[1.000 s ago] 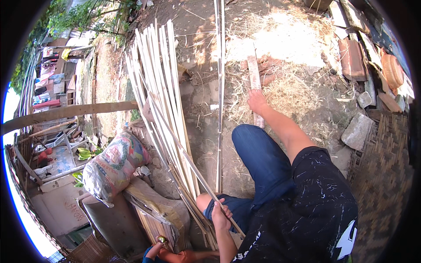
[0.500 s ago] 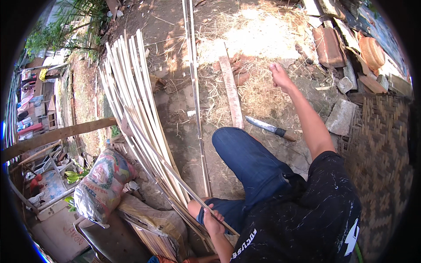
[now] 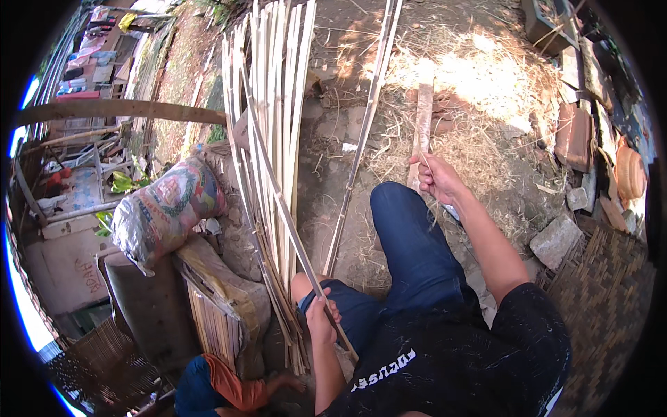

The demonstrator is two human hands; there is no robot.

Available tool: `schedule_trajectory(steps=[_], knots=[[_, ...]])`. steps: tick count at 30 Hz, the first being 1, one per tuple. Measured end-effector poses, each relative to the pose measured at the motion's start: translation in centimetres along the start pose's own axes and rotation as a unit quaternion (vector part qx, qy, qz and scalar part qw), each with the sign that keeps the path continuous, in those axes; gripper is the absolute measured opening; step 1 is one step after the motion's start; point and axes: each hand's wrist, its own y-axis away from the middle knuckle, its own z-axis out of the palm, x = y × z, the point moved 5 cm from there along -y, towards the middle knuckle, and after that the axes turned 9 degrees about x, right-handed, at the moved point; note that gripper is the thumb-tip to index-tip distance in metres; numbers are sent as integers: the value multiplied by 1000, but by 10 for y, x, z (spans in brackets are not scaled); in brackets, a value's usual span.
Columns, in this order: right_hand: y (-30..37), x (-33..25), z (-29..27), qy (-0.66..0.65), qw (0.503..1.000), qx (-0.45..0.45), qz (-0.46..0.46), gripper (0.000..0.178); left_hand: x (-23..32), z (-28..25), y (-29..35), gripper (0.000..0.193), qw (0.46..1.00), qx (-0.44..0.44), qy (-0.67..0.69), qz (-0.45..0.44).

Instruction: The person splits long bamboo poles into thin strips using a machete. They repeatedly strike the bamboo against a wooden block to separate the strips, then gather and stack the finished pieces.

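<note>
My left hand (image 3: 324,318) is closed around a long bamboo strip (image 3: 283,201), which slants across my bent left leg toward my shirt. In front of my raised right knee, my right hand (image 3: 439,179) has its fingers curled together. A thin pale shaving (image 3: 435,214) shows just below it, but I cannot make out what the fingers hold. Behind that wrist, a bit of the knife blade (image 3: 452,213) shows; its handle is hidden by the forearm. A flat wooden plank (image 3: 424,104) lies just beyond the right hand.
Pale bamboo strips (image 3: 278,90) lie in a bundle at left, with darker strips (image 3: 361,132) beside them. A stuffed sack (image 3: 170,212) rests at left, near another person's orange sleeve (image 3: 235,383). Shavings (image 3: 472,125) cover the ground ahead; a stone block (image 3: 557,241) and woven mat (image 3: 597,306) are at right.
My right hand has come back from its outstretched position toward my knee, its forearm now covering most of the knife. My left hand keeps its hold on the strip. The view has shifted left.
</note>
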Motion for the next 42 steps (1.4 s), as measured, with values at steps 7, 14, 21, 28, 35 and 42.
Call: schedule_trajectory(steps=[7, 14, 21, 28, 35, 42], knots=[[68, 236, 151, 75, 926, -186, 320, 15, 7, 6, 0, 34, 996, -27, 88, -18], [101, 222, 156, 529, 749, -398, -34, 19, -37, -10, -8, 22, 986, -103, 126, 28], [181, 194, 205, 638, 589, -349, -352, 38, -47, -6, -13, 16, 971, -29, -114, 206], [156, 228, 172, 395, 844, -326, -156, 24, -29, -18, -8, 11, 959, -121, 256, 22], [163, 199, 153, 372, 915, -157, 2, 22, -57, -11, -18, 21, 970, -134, 200, 4], [252, 186, 205, 670, 334, -110, -653, 51, -62, -10, -23, 21, 986, -87, 135, 38]])
